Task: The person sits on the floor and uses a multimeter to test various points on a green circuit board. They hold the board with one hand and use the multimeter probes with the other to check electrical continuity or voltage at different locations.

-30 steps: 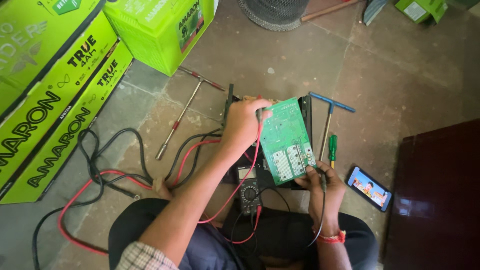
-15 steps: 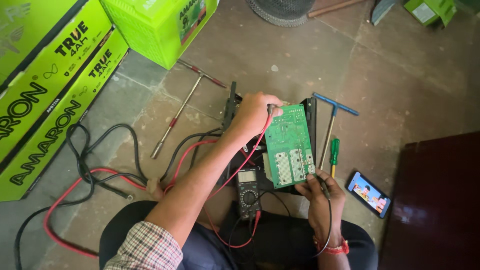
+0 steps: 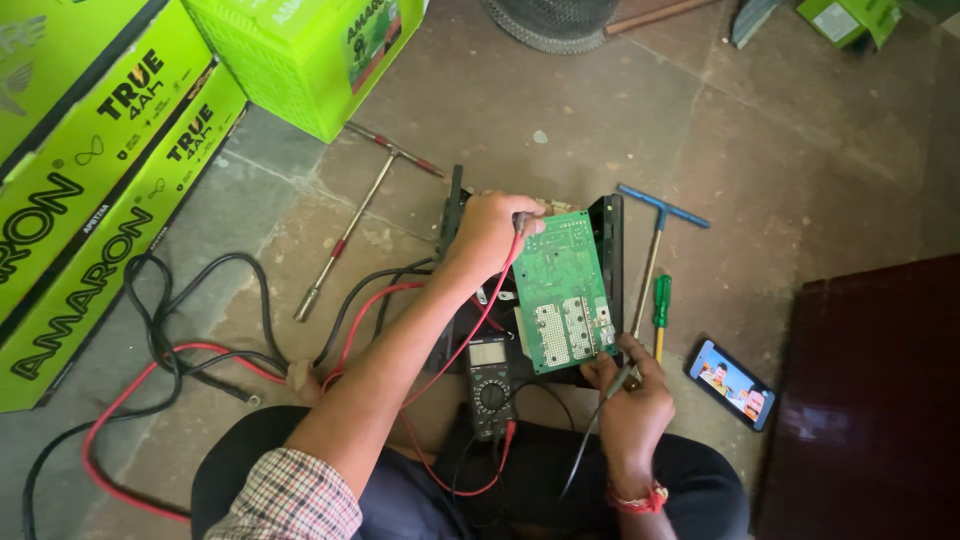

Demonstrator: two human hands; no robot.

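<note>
Left hand [image 3: 490,228] stretched forward, fingers [image 3: 520,212] pinched together on the red probe [image 3: 521,224], tip pressed to the top edge of the green circuit board [image 3: 566,290]. Red lead [image 3: 455,350] trailing back from those fingers along the forearm toward the lap. Right hand [image 3: 632,400] nearer the body, fingers [image 3: 607,372] closed around the black probe [image 3: 620,378], tip touching the board's lower right corner, black lead dropping from under the fingers toward the knees. Board tilted up, standing between the two hands, leaned on a black casing [image 3: 610,240] just behind it. Black multimeter [image 3: 489,385] lying flat on the floor just left of the right fingers and below the left wrist, dial facing up, display too small to make out. Beyond the right fingers, just past the casing, a blue T-handle wrench [image 3: 655,230] and a green-handled screwdriver [image 3: 660,305] side by side. Right of the right fingers, a phone [image 3: 731,384] with its screen lit, near the edge of a dark red board [image 3: 870,400]. Left of the left fingers, a long metal T-wrench [image 3: 350,230] flat on the stone floor [image 3: 780,150], then loops of red and black cables [image 3: 160,350], and farther out green cartons [image 3: 90,170].
</note>
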